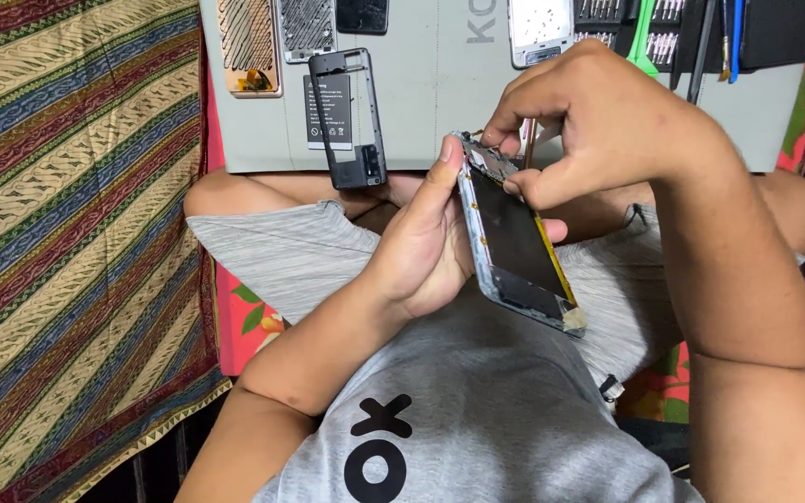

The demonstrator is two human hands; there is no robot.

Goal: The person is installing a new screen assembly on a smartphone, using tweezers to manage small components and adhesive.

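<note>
head view: opened phone [514,237] held over the lap, between both hands
long axis: runs from top-left, far end, down to bottom-right, toward the body
left hand [421,247]: wrapped round the phone's left edge, thumb up the side
right hand [584,126]: fingertips pinched shut at the phone's top end, closest to the work
worktop [440,93]: grey mat beyond the knees
label: white-and-black rectangle on the battery [328,112] lying inside a black frame [351,116]
tools: screwdriver bit case [626,23] at top right
</note>
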